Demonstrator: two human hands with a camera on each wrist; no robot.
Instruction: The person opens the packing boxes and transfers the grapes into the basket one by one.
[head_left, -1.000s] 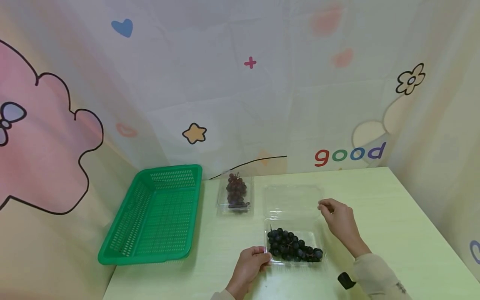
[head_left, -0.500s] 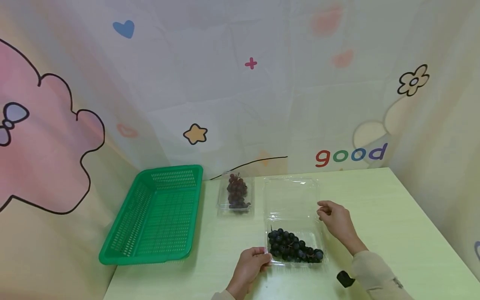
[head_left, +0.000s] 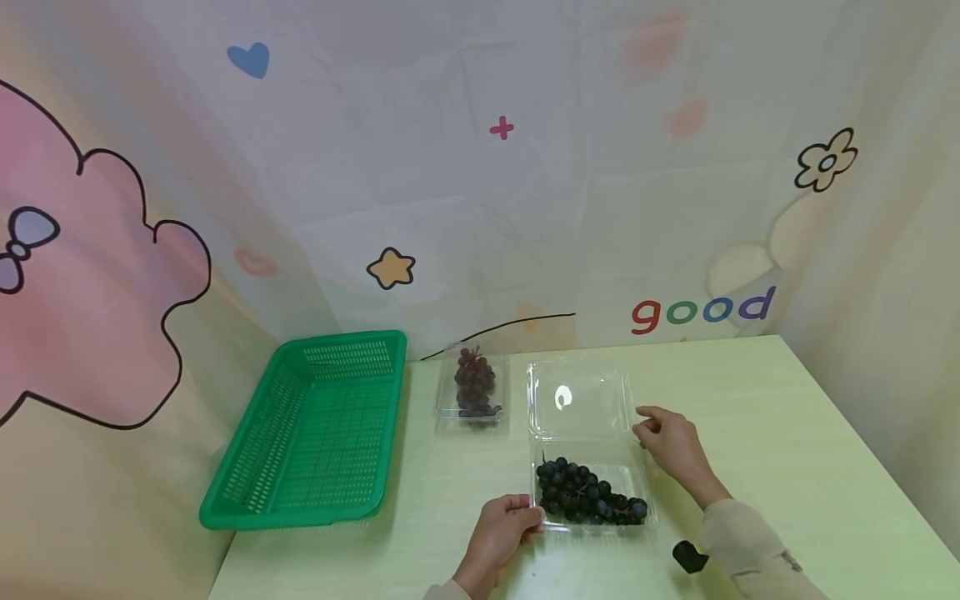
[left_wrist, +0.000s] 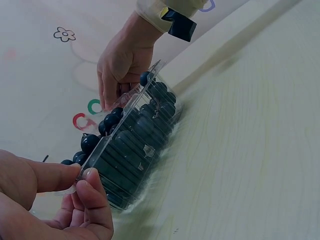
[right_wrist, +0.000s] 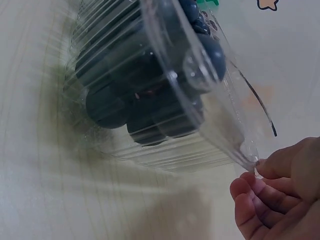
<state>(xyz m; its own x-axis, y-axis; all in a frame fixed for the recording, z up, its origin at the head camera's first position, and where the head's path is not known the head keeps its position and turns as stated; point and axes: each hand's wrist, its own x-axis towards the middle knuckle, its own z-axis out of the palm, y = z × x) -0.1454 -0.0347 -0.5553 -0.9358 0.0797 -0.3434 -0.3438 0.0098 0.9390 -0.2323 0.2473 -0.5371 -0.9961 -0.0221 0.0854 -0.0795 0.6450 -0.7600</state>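
Note:
A clear plastic clamshell box (head_left: 651, 500) lies unfolded on the table, its lid (head_left: 581, 400) laid back behind the base. Inside the base rests a bunch of dark grapes (head_left: 581, 492), seen through the ribbed wall in both wrist views. My left hand (head_left: 497, 529) pinches the box's front left rim between thumb and fingers; the left wrist view shows the grip closely. At the right side, near the fold, my right hand (head_left: 672, 446) pinches the back corner of the box with thumb tip and forefinger (right_wrist: 265, 172). The lid stands slightly raised and catches a bright reflection.
A green plastic basket (head_left: 393, 433) with slatted walls stands on the left. Behind and left of the open box sits a second clear box (head_left: 446, 408) with reddish grapes (head_left: 474, 383). A printed curtain (head_left: 450, 208) hangs along the table's back edge.
The lid has tilted up from lying lower, and its right edge has shifted left with a glare now on it. My right hand has moved slightly left; my left hand keeps its place.

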